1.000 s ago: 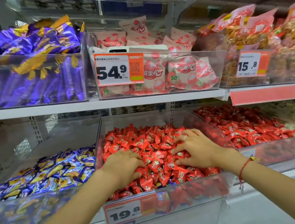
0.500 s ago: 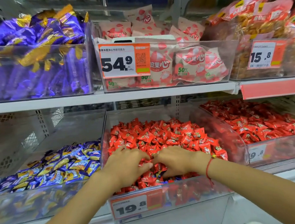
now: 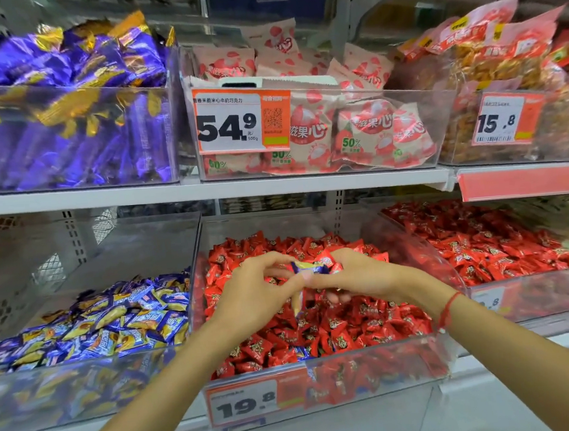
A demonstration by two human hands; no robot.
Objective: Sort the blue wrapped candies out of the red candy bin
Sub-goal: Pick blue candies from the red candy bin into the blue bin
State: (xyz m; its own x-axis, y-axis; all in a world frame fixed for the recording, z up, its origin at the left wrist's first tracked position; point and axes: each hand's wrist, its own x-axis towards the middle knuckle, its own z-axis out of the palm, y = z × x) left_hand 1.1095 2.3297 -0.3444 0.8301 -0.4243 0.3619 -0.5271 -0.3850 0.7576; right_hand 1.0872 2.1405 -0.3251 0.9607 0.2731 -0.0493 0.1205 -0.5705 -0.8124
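A white shelf (image 3: pixel 205 189) runs across the upper half of the view and carries three clear bins: purple and gold wrapped sweets (image 3: pixel 60 107) on the left, pink and white snack bags (image 3: pixel 354 130) in the middle behind a 54.9 price tag (image 3: pixel 242 121), and orange snack packs (image 3: pixel 503 58) on the right with a 15.8 tag (image 3: pixel 505 118). Below it stands a row of clear bins. The left bin (image 3: pixel 95 386) holds blue and yellow wrapped candies (image 3: pixel 114 326) piled toward its front. The middle one, the red candy bin (image 3: pixel 374 358), is filled with red wrapped candies (image 3: pixel 355 329) and bears a 19.8 price tag (image 3: pixel 244 404) on its front wall. A further bin of red candies (image 3: pixel 484 239) sits just beside it on the right. Both forearms reach up from the bottom edge over the red candy bin, and the hands meet above the pile near its middle. The left hand (image 3: pixel 259 293) has its fingers curled, its fingertips pinching one blue wrapped candy (image 3: pixel 310 266), which is lifted above the red ones. The right hand (image 3: pixel 357 274) is curled as well and grips the same candy from the other side, with a red candy against its fingers. A red string bracelet (image 3: pixel 448 311) circles the right wrist. A few more blue wrappers (image 3: pixel 300 351) show among the red candies near the front wall.
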